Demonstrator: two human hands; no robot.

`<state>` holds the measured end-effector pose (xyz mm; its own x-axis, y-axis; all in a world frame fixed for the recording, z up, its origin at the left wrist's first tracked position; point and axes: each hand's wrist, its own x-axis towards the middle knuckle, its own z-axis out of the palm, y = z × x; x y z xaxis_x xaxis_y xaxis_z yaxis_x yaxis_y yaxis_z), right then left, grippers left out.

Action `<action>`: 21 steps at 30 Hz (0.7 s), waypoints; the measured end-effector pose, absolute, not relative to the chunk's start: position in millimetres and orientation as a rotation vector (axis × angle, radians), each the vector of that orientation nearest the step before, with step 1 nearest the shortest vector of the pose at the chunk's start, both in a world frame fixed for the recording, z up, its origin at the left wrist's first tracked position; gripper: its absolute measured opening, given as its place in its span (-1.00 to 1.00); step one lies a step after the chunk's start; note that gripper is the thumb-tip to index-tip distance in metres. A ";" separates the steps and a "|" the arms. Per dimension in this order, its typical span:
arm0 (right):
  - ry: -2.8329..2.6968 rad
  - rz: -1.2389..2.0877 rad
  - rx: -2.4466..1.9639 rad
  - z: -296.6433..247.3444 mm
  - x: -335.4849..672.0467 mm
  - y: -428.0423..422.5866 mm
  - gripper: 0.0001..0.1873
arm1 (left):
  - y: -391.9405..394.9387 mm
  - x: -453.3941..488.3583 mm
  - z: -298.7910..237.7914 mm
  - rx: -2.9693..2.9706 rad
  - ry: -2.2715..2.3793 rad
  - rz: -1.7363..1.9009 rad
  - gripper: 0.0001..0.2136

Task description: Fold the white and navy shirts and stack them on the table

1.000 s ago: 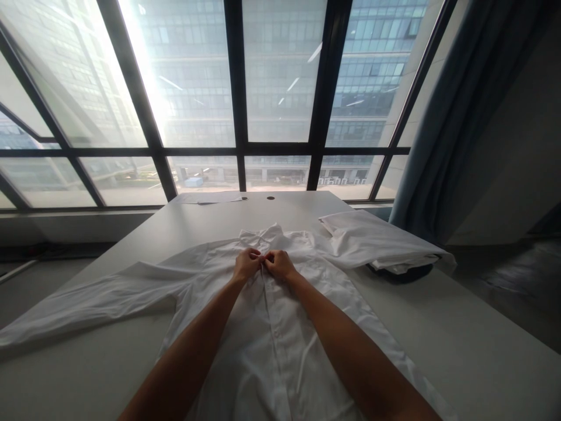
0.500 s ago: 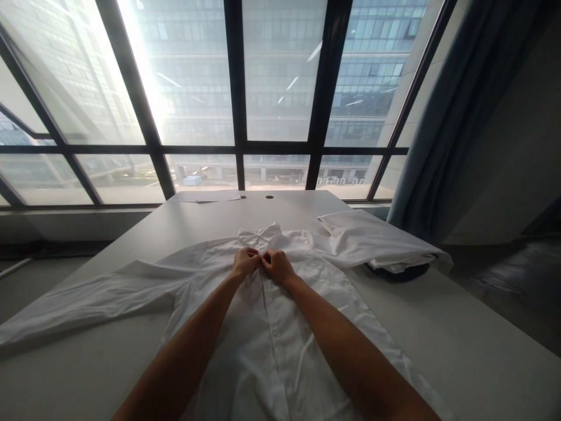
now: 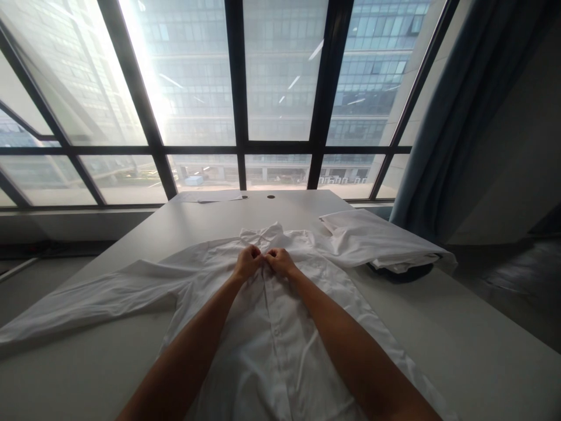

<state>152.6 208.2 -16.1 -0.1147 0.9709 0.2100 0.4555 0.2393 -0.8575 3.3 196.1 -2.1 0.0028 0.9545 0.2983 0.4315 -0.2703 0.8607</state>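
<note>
A white button-up shirt (image 3: 272, 345) lies spread front up on the grey table (image 3: 460, 345), its collar toward the window and its left sleeve stretched out to the left. My left hand (image 3: 246, 263) and my right hand (image 3: 280, 261) meet on the shirt's front placket just below the collar. Both hands are closed in a pinch on the fabric edges there, fingertips almost touching each other. What is between the fingertips is too small to make out.
A folded white garment (image 3: 377, 240) rests on a dark object (image 3: 401, 272) at the table's right side. A sheet of paper (image 3: 210, 197) lies at the far edge near two cable holes. Large windows stand behind, a blue curtain (image 3: 442, 134) to the right.
Both hands stay pinched on the placket below the collar, with only slight finger shifts. The shirt has not moved.
</note>
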 end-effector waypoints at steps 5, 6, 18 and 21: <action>-1.719 0.829 -1.390 -13.8 150.9 209.5 -0.82 | 190.5 1.7 5.6 1.935 1.532 1.161 -0.91; -1.717 0.847 -1.400 -13.9 150.7 210.0 -0.81 | 189.5 2.0 6.7 1.960 1.545 1.145 -0.91; -1.925 0.505 -1.576 5.1 148.9 192.9 -0.81 | 178.7 -2.7 3.1 2.323 1.710 0.907 -0.84; -2.003 0.183 -1.678 11.6 156.6 186.6 -0.72 | 179.1 -6.2 0.3 2.469 1.769 0.675 -0.73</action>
<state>156.6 186.6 11.6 -0.1007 0.9493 0.2979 0.8798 0.2248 -0.4189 -6.2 179.1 0.3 0.2596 0.9087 0.3270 0.8956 -0.3532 0.2705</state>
